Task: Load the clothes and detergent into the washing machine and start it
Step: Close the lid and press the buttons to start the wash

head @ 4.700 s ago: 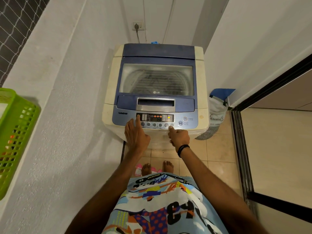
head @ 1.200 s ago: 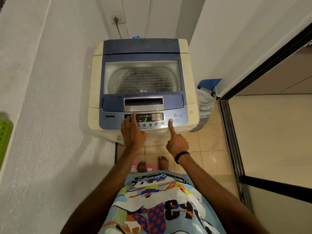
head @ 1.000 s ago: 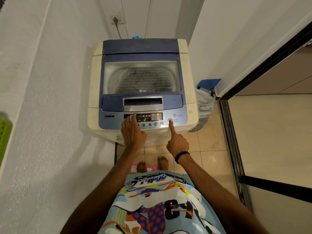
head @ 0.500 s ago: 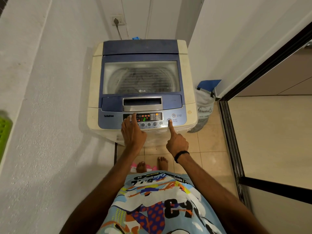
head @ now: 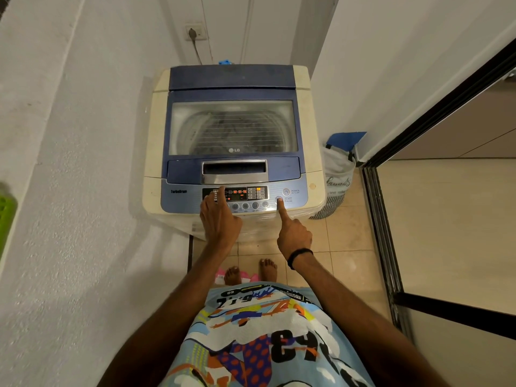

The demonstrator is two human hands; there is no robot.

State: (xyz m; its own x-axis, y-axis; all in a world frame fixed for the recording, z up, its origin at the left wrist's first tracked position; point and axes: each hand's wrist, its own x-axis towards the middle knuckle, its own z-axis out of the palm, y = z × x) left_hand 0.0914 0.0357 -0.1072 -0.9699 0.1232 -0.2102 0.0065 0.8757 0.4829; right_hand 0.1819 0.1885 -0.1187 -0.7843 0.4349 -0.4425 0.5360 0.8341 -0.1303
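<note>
A cream and blue top-loading washing machine (head: 304, 107) stands ahead of me with its lid (head: 233, 127) down. Dark clothes (head: 234, 132) show dimly through the lid's window. The control panel (head: 237, 196) at the front edge has red lights lit. My left hand (head: 219, 219) rests flat on the panel's left part, fingers together over the display's left end. My right hand (head: 291, 233) is curled with only the index finger out, its tip on the start/pause button (head: 278, 200). Neither hand holds anything. No detergent container is in view.
A white wall runs along the left, with a green basket (head: 7, 216) at its edge. A grey laundry bag (head: 336, 188) with a blue top sits right of the machine. A dark sliding-door frame (head: 382, 219) borders the right. A plugged wall socket (head: 194, 32) is behind the machine.
My right index finger slid from the panel's lower buttons to the start/pause button and stays there. The green digit on the display is gone; red lights remain. My left hand has hardly moved.
</note>
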